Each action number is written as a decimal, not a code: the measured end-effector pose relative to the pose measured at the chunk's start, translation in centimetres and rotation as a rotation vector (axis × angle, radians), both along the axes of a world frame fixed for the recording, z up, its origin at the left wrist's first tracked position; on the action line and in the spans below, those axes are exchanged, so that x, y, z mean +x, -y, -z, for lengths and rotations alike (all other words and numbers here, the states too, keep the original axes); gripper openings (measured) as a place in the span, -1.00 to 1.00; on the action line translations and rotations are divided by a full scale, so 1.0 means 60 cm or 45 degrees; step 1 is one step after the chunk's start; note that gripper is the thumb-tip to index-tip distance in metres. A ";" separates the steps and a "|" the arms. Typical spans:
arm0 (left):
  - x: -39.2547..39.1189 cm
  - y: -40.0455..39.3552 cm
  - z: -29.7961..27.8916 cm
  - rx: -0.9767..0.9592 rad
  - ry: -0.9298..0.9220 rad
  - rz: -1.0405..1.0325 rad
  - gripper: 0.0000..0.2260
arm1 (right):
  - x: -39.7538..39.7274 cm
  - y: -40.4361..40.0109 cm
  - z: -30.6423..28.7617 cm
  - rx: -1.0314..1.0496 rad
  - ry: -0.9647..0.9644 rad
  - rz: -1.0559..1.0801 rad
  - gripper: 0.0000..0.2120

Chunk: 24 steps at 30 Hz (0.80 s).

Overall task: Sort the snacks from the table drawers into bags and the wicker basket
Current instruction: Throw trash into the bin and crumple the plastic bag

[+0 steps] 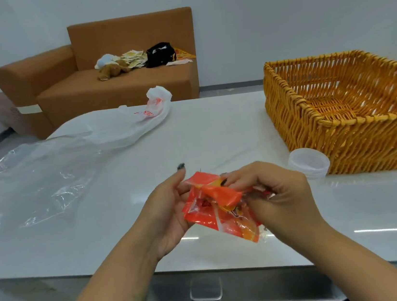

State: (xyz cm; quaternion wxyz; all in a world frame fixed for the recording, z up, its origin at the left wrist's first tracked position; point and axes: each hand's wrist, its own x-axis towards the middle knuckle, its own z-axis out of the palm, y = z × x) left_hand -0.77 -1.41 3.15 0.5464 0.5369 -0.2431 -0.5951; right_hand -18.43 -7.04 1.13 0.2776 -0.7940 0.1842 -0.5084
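Both hands hold a cluster of orange-red snack packets [221, 208] above the near edge of the white table [215, 133], directly over the drawer handle [205, 289] at 6 o'clock of the view. The left hand [167, 212] cups the packets from the 9 o'clock side, thumb and curled fingers supporting the lower wrappers, index finger raised clear. The right hand [271, 191] pinches the upper wrapper from the 3 o'clock side, fingers closed on its folded edge. This two-sided hold appears intended to separate or inspect individual packets before sorting; the exact packet count cannot be determined because the wrappers overlap. The wicker basket [348, 110] stands at 2 o'clock, mouth upward, its visible interior showing no snacks; placed on the right-hand side, it is within likely reach for direct deposit. A small translucent lidded tub [309, 162] sits touching or just beside the basket's near left corner. A clear plastic bag [37, 179] lies flat at 9 to 10 o'clock, and a white carrier bag with red print [138, 123] lies at 11 o'clock, both collapsed and unopened, so either would probably require one hand to open its mouth before loading. A brown sofa [111, 68] bearing assorted items stands beyond the table at 11 to 12 o'clock.
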 end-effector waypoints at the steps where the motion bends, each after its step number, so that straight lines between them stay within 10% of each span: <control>1: 0.003 -0.001 -0.002 0.000 -0.079 0.025 -0.48 | 0.000 0.002 0.005 -0.110 -0.026 0.011 -0.91; 8: 0.000 -0.008 -0.004 -0.006 0.032 0.204 -0.54 | 0.004 0.002 0.022 -0.321 -0.256 0.267 -0.77; 24: -0.012 0.006 0.000 -0.275 -0.008 -0.290 -0.65 | 0.036 -0.023 -0.004 1.249 0.327 -0.076 -0.28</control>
